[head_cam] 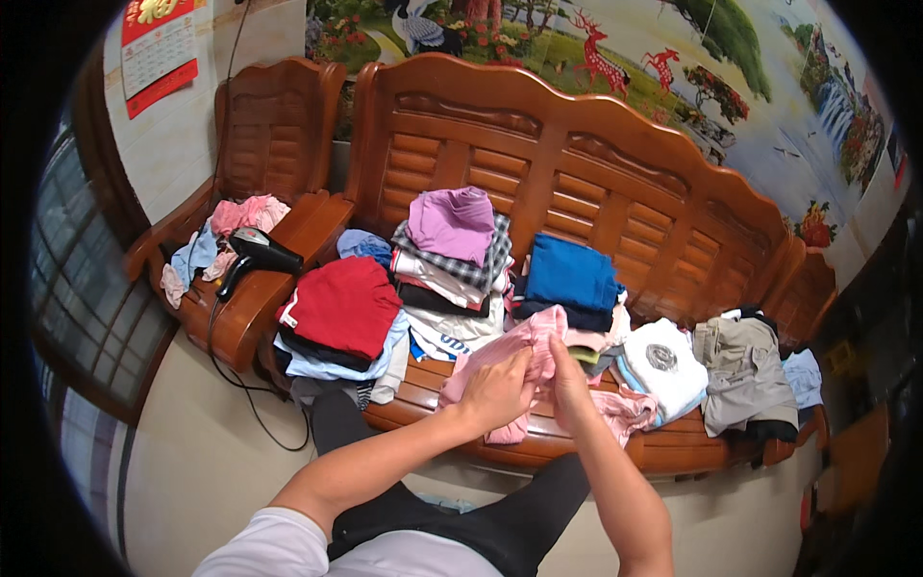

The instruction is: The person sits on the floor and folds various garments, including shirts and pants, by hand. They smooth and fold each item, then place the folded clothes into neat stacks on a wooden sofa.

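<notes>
Both hands grip a pink ribbed garment [510,351] above the front of a wooden bench [425,386]. My left hand [497,386] is closed on its middle, and my right hand [570,382] pinches its gathered upper edge. Part of the cloth hangs down below my left hand. Another pink garment [627,411] lies on the seat just right of my right hand. Behind the hands stands a stack topped with folded blue cloth [573,274]. To its left is a taller stack with a purple garment [454,223] on top.
A red garment [342,306] tops a pile at the left; a white shirt [663,368] and khaki clothing [746,368] lie at the right. On the armchair's wooden arm rests a black hair dryer [263,256], its cord [252,404] trailing to the floor.
</notes>
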The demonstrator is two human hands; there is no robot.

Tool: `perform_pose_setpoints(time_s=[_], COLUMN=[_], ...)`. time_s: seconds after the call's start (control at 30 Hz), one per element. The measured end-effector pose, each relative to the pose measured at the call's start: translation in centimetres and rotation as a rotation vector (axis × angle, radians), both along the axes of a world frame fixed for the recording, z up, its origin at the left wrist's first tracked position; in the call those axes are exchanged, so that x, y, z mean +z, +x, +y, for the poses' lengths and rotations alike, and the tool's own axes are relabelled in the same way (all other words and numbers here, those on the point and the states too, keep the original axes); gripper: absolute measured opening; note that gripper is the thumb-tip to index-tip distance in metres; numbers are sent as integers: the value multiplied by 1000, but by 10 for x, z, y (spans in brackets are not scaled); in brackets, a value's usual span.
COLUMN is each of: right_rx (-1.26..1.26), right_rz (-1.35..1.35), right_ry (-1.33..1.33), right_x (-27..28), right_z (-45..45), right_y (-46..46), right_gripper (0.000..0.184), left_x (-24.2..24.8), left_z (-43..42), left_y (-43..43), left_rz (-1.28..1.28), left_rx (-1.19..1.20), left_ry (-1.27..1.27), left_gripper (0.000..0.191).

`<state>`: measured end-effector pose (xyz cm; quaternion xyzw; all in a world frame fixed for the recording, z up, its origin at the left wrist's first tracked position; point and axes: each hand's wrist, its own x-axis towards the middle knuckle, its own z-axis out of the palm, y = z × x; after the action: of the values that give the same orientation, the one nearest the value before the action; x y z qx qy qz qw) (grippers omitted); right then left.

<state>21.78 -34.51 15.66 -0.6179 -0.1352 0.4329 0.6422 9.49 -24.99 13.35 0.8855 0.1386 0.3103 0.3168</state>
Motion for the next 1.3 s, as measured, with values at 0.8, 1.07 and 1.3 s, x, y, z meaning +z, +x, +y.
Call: perform_pose_setpoints(time_s=[0.8, 1.07, 1.3], right_rx=[94, -130, -127], right_rz=[-1475, -1341, -705], right_ry=[278, 143, 55], right_x=[447, 452, 285], right_z=[-7, -41, -94], right_y=[20, 120, 256], right_gripper=[51, 55, 62], left_x=[-70, -192, -199], left_z=[79, 114, 182], left_y=[14, -72, -131], left_rz=[161, 339, 452], left_rx=[-531, -502, -463], left_ry=[-847, -953, -1704], left_gripper=[46, 43, 45])
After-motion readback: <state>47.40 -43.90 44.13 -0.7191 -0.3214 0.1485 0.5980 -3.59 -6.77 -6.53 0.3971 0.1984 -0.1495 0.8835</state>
